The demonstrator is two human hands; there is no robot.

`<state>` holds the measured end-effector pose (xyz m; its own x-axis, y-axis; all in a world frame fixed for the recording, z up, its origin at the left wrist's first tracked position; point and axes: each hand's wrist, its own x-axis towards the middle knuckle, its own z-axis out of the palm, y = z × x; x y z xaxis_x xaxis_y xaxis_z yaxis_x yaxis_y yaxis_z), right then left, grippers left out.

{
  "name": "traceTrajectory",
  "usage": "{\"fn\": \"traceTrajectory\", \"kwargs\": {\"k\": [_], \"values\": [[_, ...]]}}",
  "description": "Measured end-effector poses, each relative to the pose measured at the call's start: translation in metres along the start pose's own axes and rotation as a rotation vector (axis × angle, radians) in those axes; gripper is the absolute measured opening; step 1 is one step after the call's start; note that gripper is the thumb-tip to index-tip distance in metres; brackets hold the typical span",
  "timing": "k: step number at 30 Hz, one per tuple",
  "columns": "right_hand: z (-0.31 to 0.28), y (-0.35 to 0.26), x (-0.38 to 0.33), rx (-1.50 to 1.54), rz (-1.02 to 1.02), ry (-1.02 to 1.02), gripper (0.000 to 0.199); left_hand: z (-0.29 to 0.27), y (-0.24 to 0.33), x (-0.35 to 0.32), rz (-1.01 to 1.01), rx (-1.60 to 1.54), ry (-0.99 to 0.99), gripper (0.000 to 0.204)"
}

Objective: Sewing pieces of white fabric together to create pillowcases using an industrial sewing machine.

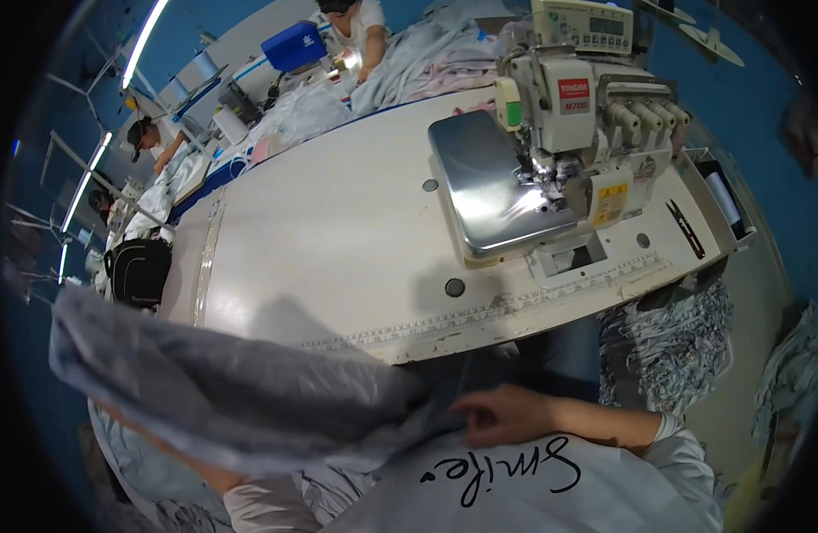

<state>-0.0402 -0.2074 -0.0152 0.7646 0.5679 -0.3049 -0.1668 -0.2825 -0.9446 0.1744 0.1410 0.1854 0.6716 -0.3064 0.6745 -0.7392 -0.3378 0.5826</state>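
Note:
A length of grey fabric (249, 391), smeared by motion, stretches across my lap from the far left to the middle, in front of the table edge. My left forearm (195, 464) runs up beneath it; the cloth covers my left hand and its fingers. At the fabric's right end my right hand (506, 415) is closed, fingers curled, on the cloth's edge. Beyond the fabric, a white overlock sewing machine (564, 107) stands on the pale table (320, 231), its lamp lighting the needle area. A shiny metal plate (484, 173) lies left of the needle.
Black thread snips (686, 229) lie on the table's right end beside an open side tray (720, 195). Frilly grey cloth (680, 342) hangs below the table's right side. A black bag (138, 271) is at the left. People work at other machines beyond heaped garments (426, 58).

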Motion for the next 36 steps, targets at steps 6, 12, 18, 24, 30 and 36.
{"fn": "traceTrajectory", "kwargs": {"k": [6, 12, 18, 24, 30, 36], "values": [[0.004, -0.019, 0.034, -0.365, -0.729, 0.725, 0.055, 0.004, 0.062, 0.020, -0.014, -0.148, 0.420, 0.028], [0.000, 0.008, 0.040, -0.134, 0.014, 0.155, 0.043, -0.005, 0.072, 0.019, -0.031, -0.220, 0.435, 0.027], [-0.025, 0.009, -0.015, 0.288, -0.552, 0.757, 0.012, -0.024, 0.056, 0.017, -0.067, -0.198, 0.537, 0.032], [-0.095, -0.039, -0.104, -0.570, -0.388, 0.930, 0.025, -0.088, -0.007, 0.007, -0.039, 0.157, 0.649, 0.028], [-0.102, -0.025, -0.104, -0.238, -0.272, 0.296, 0.013, -0.053, -0.105, 0.077, 0.012, 0.515, 0.625, 0.027], [-0.112, -0.057, -0.060, 0.445, -0.373, 0.908, 0.021, 0.068, -0.191, 0.108, -0.226, 0.954, 0.289, 0.038]]}}
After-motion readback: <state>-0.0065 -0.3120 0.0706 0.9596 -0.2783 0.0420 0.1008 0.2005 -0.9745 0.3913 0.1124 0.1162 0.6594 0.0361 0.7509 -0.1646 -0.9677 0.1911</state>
